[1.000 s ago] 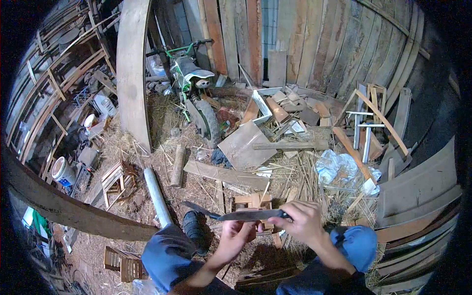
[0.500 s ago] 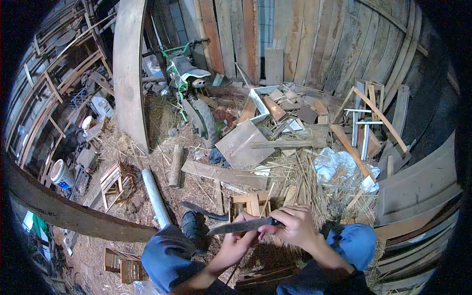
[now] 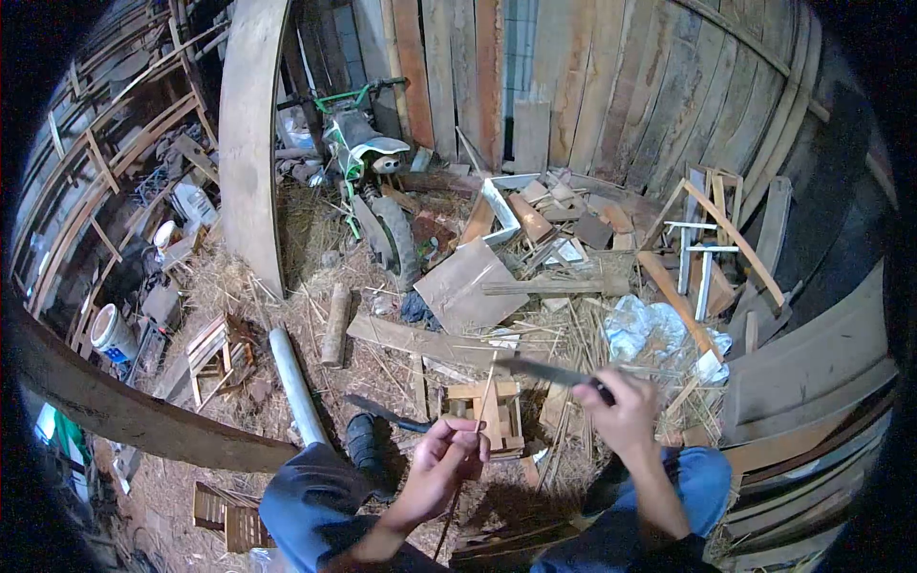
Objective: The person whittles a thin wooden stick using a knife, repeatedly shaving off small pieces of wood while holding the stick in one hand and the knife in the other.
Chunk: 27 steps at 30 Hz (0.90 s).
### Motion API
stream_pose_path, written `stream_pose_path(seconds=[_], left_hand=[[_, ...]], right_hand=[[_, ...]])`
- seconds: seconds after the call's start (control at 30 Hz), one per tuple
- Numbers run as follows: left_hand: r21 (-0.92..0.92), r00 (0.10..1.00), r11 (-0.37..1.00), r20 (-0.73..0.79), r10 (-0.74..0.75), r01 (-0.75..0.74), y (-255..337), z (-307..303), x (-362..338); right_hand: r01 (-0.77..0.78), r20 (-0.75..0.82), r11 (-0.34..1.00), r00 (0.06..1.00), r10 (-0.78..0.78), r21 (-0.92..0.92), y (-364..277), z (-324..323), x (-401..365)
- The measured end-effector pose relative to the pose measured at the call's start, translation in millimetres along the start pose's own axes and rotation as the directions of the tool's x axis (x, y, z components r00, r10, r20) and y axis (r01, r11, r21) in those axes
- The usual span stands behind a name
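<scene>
My right hand [image 3: 626, 411] grips the handle of a long knife [image 3: 544, 371], its blade pointing left and slightly up over the straw. My left hand [image 3: 449, 458] pinches a thin stick or straw stem [image 3: 480, 406] that runs upward from my fingers, with more of it going down below my hand. The two hands are apart, and the blade passes near the stem's top. Just beyond them a small wooden slat frame [image 3: 489, 411] lies on the ground. My knees in blue trousers [image 3: 306, 497] show at the bottom.
A dark curved blade [image 3: 387, 413] lies on the straw beside my black boot [image 3: 363, 444]. Boards, a grey pipe [image 3: 291, 382], a short log [image 3: 334, 325], crumpled plastic [image 3: 654, 329] and a small green motorbike [image 3: 373, 181] crowd the floor. Plank walls close in behind.
My right hand has lifted the knife up and to the right, away from my left hand. My left hand now holds a thin stem upright instead of touching the blade.
</scene>
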<state>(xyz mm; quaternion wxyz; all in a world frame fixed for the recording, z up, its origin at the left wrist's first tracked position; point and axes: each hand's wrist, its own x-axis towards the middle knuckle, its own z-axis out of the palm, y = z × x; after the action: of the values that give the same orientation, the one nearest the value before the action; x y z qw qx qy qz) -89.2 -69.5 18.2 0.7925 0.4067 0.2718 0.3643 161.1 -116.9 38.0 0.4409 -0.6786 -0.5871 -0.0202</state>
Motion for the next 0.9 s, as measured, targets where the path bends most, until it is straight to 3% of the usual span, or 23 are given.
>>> stream_pose_path(seconds=[0.07, 0.1, 0.13, 0.2, 0.3, 0.4, 0.6, 0.77, 0.87, 0.9], left_hand=[[0.117, 0.998, 0.992, 0.05, 0.046, -0.051, -1.9, -1.7, 0.1], [0.085, 0.998, 0.995, 0.041, 0.053, -0.057, -1.1, 4.4, -1.2], [0.082, 0.998, 0.995, 0.037, 0.059, -0.061, -1.7, 4.8, 0.1], [0.242, 0.997, 0.97, 0.082, -0.008, -0.012, -3.0, 5.2, 3.3], [0.174, 0.998, 0.984, 0.04, 0.042, -0.048, -9.1, 14.5, 3.0], [0.169, 0.991, 0.977, 0.054, 0.126, -0.133, -17.6, 15.6, 6.8], [0.191, 0.999, 0.981, 0.029, 0.028, -0.033, -16.2, 13.9, 4.7], [0.304, 0.985, 0.937, 0.078, 0.154, -0.17, -15.0, 17.9, 2.1], [0.248, 0.998, 0.967, 0.006, 0.062, -0.062, -14.5, 11.1, 1.9], [0.147, 0.998, 0.988, -0.047, 0.045, -0.038, -7.1, 13.7, 1.2]], right_hand=[[0.111, 0.105, 0.993, 0.988, -0.114, 0.033, -10.1, 12.0, -8.3], [0.112, 0.108, 0.993, 0.988, -0.115, 0.036, -13.7, 18.9, -11.2], [0.205, 0.079, 0.976, 0.974, -0.21, 0.07, -16.1, 26.7, -13.7], [0.303, 0.049, 0.947, 0.95, -0.309, 0.104, -24.6, 33.6, -13.3], [0.359, 0.152, 0.926, 0.915, -0.374, 0.121, -35.8, 36.1, -10.0], [0.333, 0.178, 0.93, 0.916, -0.358, 0.157, -44.9, 38.6, -10.0], [0.35, 0.22, 0.919, 0.896, -0.385, 0.183, -44.3, 38.0, -10.0], [0.372, 0.221, 0.915, 0.89, -0.399, 0.154, -43.6, 33.6, -8.8], [0.369, 0.158, 0.919, 0.908, -0.388, 0.137, -31.9, 32.9, -4.9], [0.242, 0.103, 0.958, 0.96, -0.26, 0.156, -16.7, 34.2, -3.1]])
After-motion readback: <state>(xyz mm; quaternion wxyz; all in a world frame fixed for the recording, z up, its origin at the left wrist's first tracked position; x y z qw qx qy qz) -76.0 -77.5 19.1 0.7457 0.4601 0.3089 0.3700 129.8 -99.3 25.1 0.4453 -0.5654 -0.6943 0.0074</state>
